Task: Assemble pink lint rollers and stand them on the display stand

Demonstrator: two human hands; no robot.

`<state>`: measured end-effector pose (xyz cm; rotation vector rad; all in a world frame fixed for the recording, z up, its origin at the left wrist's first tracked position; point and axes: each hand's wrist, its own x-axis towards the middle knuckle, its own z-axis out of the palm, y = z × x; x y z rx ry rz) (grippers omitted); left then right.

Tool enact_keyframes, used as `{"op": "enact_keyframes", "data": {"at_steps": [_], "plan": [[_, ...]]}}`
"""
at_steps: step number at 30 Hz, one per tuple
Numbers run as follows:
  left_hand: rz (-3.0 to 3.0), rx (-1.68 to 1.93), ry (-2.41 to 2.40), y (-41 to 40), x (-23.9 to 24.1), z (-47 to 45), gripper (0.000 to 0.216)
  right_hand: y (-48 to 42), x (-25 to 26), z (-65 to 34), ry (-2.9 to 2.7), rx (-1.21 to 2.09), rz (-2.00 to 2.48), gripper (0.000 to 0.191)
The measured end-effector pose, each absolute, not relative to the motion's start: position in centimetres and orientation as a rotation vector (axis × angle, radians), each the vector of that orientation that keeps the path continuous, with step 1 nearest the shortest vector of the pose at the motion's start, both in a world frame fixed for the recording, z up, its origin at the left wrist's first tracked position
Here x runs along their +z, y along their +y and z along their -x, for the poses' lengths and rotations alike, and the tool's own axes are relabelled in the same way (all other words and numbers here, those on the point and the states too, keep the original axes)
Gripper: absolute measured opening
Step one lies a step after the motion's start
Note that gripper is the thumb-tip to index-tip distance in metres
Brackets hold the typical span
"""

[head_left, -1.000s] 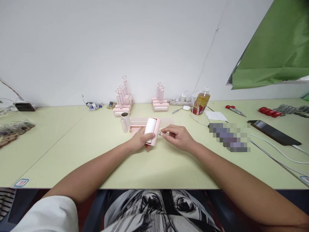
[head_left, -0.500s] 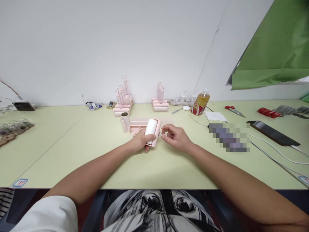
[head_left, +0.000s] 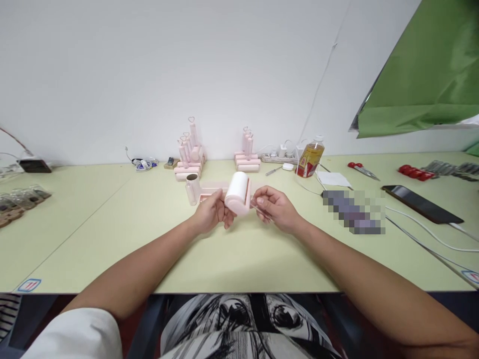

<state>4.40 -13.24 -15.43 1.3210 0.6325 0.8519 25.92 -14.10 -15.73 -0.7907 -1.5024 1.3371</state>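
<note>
A pink lint roller (head_left: 237, 191) with a white sheet roll is held up over the table, tilted, its handle side toward the right. My right hand (head_left: 276, 209) is closed round its thin clear handle; the fingers partly hide the grip. My left hand (head_left: 211, 213) is just left of the roller, palm turned up, fingers apart and loosely curled. Whether its fingertips touch the roller I cannot tell. Behind my hands lie a pink roller cover (head_left: 205, 197), partly hidden, and an upright cardboard tube (head_left: 193, 185) beside a pale pink handle piece (head_left: 191, 193).
Pink lint rollers stand in two groups (head_left: 188, 167) (head_left: 247, 162) by the wall. To the right are a drink bottle (head_left: 310, 158), a power strip (head_left: 279, 158), a screwdriver (head_left: 274, 171), white paper (head_left: 334, 179), a phone (head_left: 422, 203) and cables. Glass jars (head_left: 24, 198) sit far left.
The lint roller has turned and risen slightly, its round end now facing me. My left hand has loosened from it and shifted left; my right hand has closed on the handle.
</note>
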Motion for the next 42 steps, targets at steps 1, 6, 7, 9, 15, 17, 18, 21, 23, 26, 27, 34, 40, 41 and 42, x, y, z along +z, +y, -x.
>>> {"op": "enact_keyframes", "data": {"at_steps": [1, 6, 7, 9, 15, 17, 18, 21, 23, 26, 27, 34, 40, 41, 42], "plan": [[-1.372, 0.867, 0.661, -13.4, -15.4, -4.5, 0.055, -14.1, -15.7, -25.8, -1.469, 1.378, 0.774, 0.041], [-1.713, 0.864, 0.679, -14.9, -16.1, -6.1, 0.039, -14.4, -16.3, -24.7, -1.488, 1.428, 0.748, 0.042], [-1.737, 0.859, 0.651, -15.1, -16.2, -6.4, 0.039, -14.5, -16.5, -24.4, -1.519, 1.406, 0.741, 0.041], [-1.73, 0.879, 0.625, -15.5, -16.4, -6.9, 0.04, -14.7, -16.9, -23.8, -1.566, 1.326, 0.728, 0.038], [-1.691, 1.179, 0.74, -15.3, -15.5, -6.5, 0.044, -14.1, -16.9, -24.3, -1.755, 0.781, 0.895, 0.022], [-1.714, 1.263, 0.82, -15.1, -15.4, -6.2, 0.037, -13.3, -16.6, -25.5, -1.791, 0.623, 1.026, 0.018], [-1.718, 1.286, 0.852, -15.0, -15.5, -6.1, 0.033, -12.8, -16.5, -26.3, -1.767, 0.557, 1.095, 0.018], [-1.707, 1.322, 0.876, -14.7, -16.1, -5.8, 0.029, -11.2, -16.0, -28.7, -1.649, 0.423, 1.336, 0.017], [-1.703, 1.343, 0.878, -14.6, -16.4, -5.7, 0.03, -10.3, -15.8, -30.2, -1.634, 0.303, 1.499, 0.02], [-1.728, 1.378, 0.887, -14.5, -16.6, -5.8, 0.03, -9.3, -15.9, -31.7, -1.721, 0.177, 1.745, 0.031], [-1.741, 1.385, 0.889, -14.5, -16.6, -5.8, 0.031, -9.1, -16.0, -32.0, -1.757, 0.171, 1.82, 0.036], [-1.832, 1.33, 0.909, -14.6, -16.1, -5.9, 0.039, -8.6, -16.7, -32.0, -1.936, 0.232, 1.987, 0.052], [-1.864, 1.315, 0.854, -14.8, -16.0, -5.9, 0.036, -8.5, -16.5, -32.0, -1.962, 0.209, 2.04, 0.056], [-1.864, 1.317, 0.852, -14.8, -16.0, -5.8, 0.036, -8.5, -16.6, -32.1, -1.964, 0.202, 2.061, 0.054], [-1.863, 1.317, 0.85, -14.8, -15.9, -5.8, 0.036, -8.4, -16.6, -32.2, -1.968, 0.197, 2.075, 0.052]]}}
